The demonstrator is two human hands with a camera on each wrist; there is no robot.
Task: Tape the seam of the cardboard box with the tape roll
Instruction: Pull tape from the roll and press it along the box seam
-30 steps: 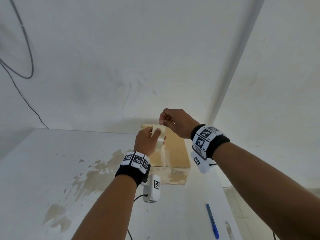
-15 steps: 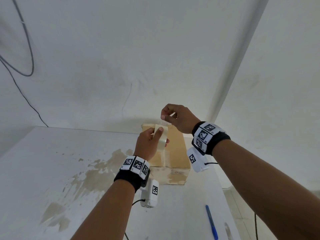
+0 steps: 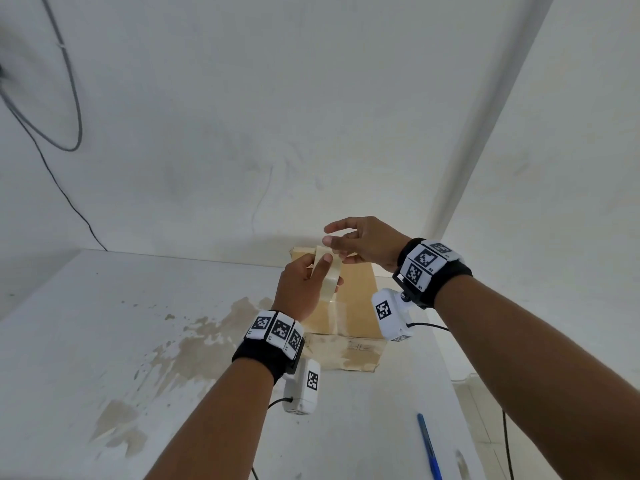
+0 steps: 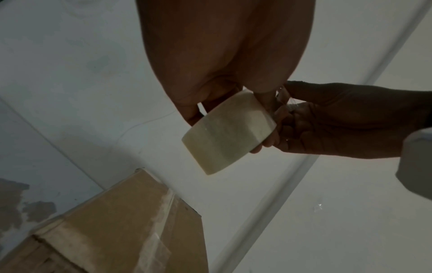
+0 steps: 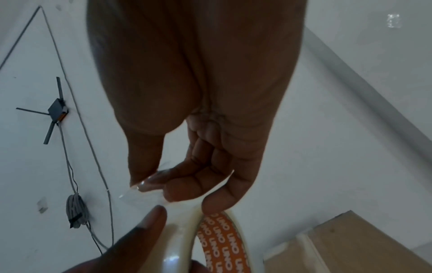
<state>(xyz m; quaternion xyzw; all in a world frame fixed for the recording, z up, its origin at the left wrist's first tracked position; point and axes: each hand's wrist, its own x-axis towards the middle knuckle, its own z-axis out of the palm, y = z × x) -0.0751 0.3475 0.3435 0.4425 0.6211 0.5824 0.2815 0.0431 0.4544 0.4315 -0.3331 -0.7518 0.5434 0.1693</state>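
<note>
A cardboard box (image 3: 356, 299) stands at the far right of the white table (image 3: 104, 341), with clear tape over part of its top seam. My left hand (image 3: 313, 271) holds the clear tape roll (image 3: 327, 271) in the air just above the box, thumb on its outer face. In the left wrist view the tape roll (image 4: 226, 133) is edge-on, with the box (image 4: 117, 221) below it. My right hand (image 5: 149, 184) pinches the tape's loose clear end between thumb and forefinger, right at the top of the tape roll (image 5: 180, 240). The other right fingers are spread.
A blue pen (image 3: 429, 445) lies near the table's right front edge. The table's right edge runs close beside the box, with floor beyond. Walls stand close behind and to the right. Cables (image 3: 69, 98) hang on the left wall.
My right hand has gone from a closed fist at the roll to a thumb-and-forefinger pinch with the other fingers spread. Both hands and the roll have stayed above the box.
</note>
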